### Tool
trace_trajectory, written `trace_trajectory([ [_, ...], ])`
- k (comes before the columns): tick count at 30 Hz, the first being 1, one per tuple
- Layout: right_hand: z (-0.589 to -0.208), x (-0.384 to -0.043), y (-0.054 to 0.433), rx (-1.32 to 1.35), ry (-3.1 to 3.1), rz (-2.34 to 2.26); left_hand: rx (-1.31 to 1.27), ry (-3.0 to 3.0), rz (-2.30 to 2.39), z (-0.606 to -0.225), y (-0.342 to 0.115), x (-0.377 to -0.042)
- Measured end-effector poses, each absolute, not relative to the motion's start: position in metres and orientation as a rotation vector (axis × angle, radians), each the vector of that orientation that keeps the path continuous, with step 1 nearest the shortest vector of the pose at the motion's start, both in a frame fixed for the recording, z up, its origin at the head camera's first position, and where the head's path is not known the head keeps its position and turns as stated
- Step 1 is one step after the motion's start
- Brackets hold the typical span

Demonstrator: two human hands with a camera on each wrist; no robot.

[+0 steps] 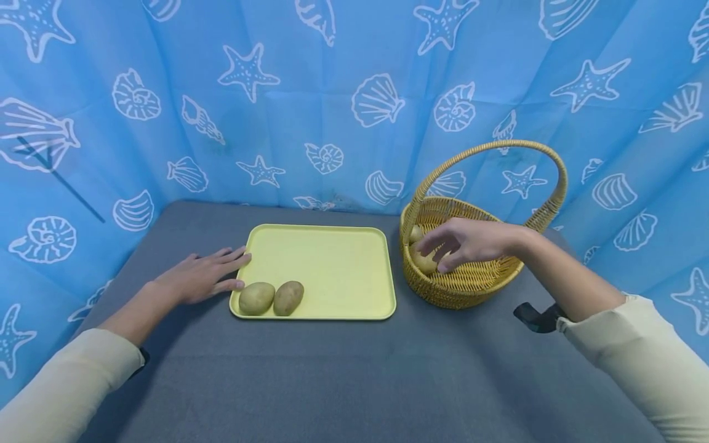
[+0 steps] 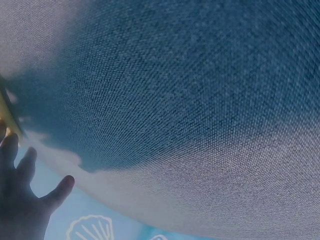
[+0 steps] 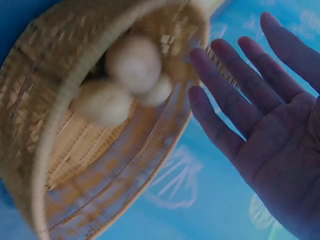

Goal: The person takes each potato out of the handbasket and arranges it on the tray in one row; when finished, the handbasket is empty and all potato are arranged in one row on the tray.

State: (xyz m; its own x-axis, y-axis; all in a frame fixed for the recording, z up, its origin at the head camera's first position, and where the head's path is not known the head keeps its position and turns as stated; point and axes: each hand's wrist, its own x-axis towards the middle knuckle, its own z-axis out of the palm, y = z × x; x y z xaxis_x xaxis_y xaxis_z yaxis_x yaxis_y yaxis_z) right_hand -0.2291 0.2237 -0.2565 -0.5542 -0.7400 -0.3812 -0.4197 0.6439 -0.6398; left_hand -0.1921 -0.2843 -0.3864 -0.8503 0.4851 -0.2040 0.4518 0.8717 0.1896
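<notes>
Potatoes (image 3: pixel 102 102) lie in the wicker basket (image 1: pixel 443 299), three visible in the right wrist view; two other potatoes (image 1: pixel 257 299) sit side by side at the near left corner of the yellow tray (image 1: pixel 332 258). Step in hand is judged a reach into the basket; the next move would call for curling fingers round one potato. Right hand (image 1: pixel 462 240): fingers spread, loosely bent, nothing gripped, contact unconfirmed. Left hand (image 1: pixel 202 274): fingers extended at the tray's left rim, gripping nothing
</notes>
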Motion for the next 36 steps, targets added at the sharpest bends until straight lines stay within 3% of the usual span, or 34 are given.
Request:
trace_trajectory([
  [10,-0.277,-0.262,0.277,-0.691,2.254,-0.762,0.749,2.802,0.200,-0.388,-0.283,-0.192],
  [16,-0.289,-0.275,0.294,-0.439,2.132,-0.842,0.738,2.800,0.193,-0.389,-0.285,-0.192],
  [21,-0.300,-0.281,0.299,-0.268,1.986,-0.946,0.746,2.799,0.189,-0.390,-0.286,-0.191],
  [36,-0.312,-0.289,0.288,-0.132,1.941,-0.939,0.723,2.793,0.214,-0.388,-0.285,-0.192],
])
